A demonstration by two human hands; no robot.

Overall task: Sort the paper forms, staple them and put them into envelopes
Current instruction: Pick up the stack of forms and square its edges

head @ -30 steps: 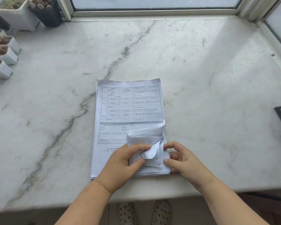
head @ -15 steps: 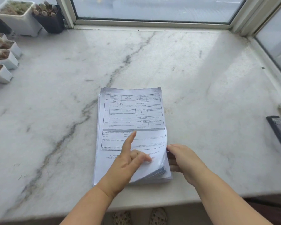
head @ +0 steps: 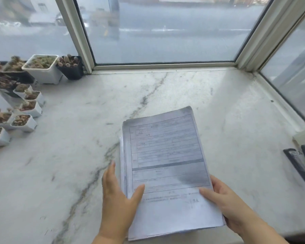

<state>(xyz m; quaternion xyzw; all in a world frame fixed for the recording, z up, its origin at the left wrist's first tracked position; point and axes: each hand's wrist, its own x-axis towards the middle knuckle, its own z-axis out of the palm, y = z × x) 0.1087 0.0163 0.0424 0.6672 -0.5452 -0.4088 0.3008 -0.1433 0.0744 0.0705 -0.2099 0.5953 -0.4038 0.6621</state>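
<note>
1. Head view: the forms [head: 167, 166] sit as a thick stack near the front edge of the sill [head: 183, 88]. The left hand [head: 119, 196] grips the stack's left side, thumb on top. The right hand [head: 227, 203] holds the right edge the same way.
2. Risk-wise: the left edges look a bit fanned already, so if the stack is lifted with a loose grip, sheets could slide out and get mixed up.
3. It's also close to the sill's front edge, so a nudge might drop pages.
4. The stapler [head: 301, 164] is far right; no envelopes in sight.
</note>
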